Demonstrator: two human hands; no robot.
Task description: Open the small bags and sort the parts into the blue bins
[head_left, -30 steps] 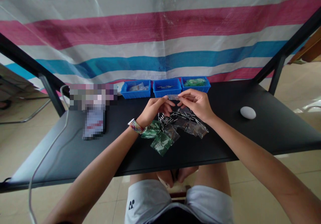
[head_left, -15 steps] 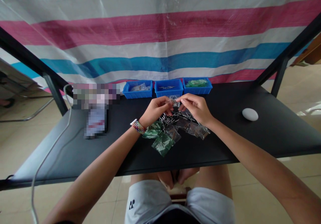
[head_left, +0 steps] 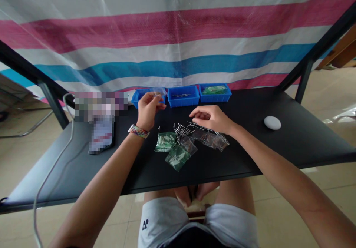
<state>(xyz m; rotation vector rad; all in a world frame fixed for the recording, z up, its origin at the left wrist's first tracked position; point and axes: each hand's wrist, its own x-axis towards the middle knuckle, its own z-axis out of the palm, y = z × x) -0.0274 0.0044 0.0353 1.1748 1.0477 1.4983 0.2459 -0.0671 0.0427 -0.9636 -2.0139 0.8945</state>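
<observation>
My left hand (head_left: 148, 109) is closed in a pinch on a small clear plastic bag (head_left: 159, 91), over the left blue bin (head_left: 136, 101). What the bag contains is too small to make out. My right hand (head_left: 213, 119) hovers at the far side of a loose heap of thin metal pins (head_left: 182, 130), fingers loosely bent and apart from the thumb, with nothing seen between them. Close by on the table lie green bags with pale pieces (head_left: 178, 157) and clear bags with brownish pieces (head_left: 213, 139).
A middle blue bin (head_left: 183, 101) holds a few pins, and a right blue bin (head_left: 215, 97) holds green bags. A white rounded object (head_left: 272, 122) lies on the black table (head_left: 244, 155) at the right. A pale cable (head_left: 52, 166) runs down the left side, near a blurred-out item (head_left: 101, 133).
My left hand has moved left and away from my right hand to the left bin, with the clear bag in it. My right hand stays near the pins.
</observation>
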